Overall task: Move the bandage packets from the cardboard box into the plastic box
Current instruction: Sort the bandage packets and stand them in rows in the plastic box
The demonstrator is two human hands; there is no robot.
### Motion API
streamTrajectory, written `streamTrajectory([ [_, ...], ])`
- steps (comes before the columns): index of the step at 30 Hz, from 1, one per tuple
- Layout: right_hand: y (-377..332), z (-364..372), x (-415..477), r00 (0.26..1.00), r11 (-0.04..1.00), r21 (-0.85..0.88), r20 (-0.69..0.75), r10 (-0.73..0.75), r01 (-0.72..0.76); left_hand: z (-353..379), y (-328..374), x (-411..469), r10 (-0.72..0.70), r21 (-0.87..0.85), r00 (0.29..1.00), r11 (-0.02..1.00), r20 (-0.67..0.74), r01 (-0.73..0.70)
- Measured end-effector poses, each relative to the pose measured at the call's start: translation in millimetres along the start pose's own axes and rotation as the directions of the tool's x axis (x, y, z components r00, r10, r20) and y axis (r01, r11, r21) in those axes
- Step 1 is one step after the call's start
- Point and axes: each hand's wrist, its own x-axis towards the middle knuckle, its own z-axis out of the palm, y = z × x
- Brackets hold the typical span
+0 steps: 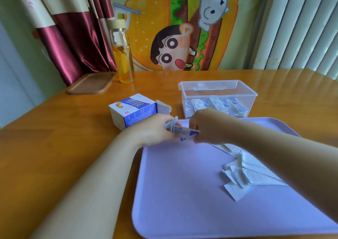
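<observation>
Over tray (pixel 182 193), left hand (pixel 153 130) and right hand (pixel 206 127) hold packet (pixel 184 131) crosswise.

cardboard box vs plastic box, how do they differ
The cardboard box is opaque, printed white and blue; the plastic box is clear. The cardboard box lies on its side with an end flap open; the plastic box stands upright, open-topped. The plastic box shows bandage packets inside; the cardboard box hides its contents. Both sit on the table.

The tray (pixel 182 193) is lilac, the cardboard box (pixel 131 112) white-and-blue (orange blotch, apparently).
</observation>
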Motion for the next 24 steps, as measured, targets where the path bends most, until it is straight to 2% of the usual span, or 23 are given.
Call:
streamTrajectory([
  [3, 0.8, 10.2, -7.5, 1.0, 1.0, 0.007, -0.007, -0.004, 0.004, -5.7, -0.2, -4.4, -0.004, -0.006, 1.0, 1.0, 0.025, 0.004],
  [14, 21.1, 18.2, -27.6, 0.999, 0.974, 0.224, 0.006, 0.035, -0.035, -2.0, 3.9, -5.1, 0.001, -0.033, 0.992, 0.999, 0.129, 0.003],
  [19, 21.1, 21.6, -27.2, 0.998, 0.944, 0.327, -0.037, 0.054, -0.039, 2.6, 8.0, -6.0, 0.006, -0.019, 0.992, 1.0, 0.124, -0.003],
  [24, 21.2, 24.4, -26.7, 0.997, 0.935, 0.354, -0.059, 0.045, -0.021, 4.8, 8.4, -5.5, 0.011, 0.028, 0.995, 1.0, 0.099, -0.014],
])
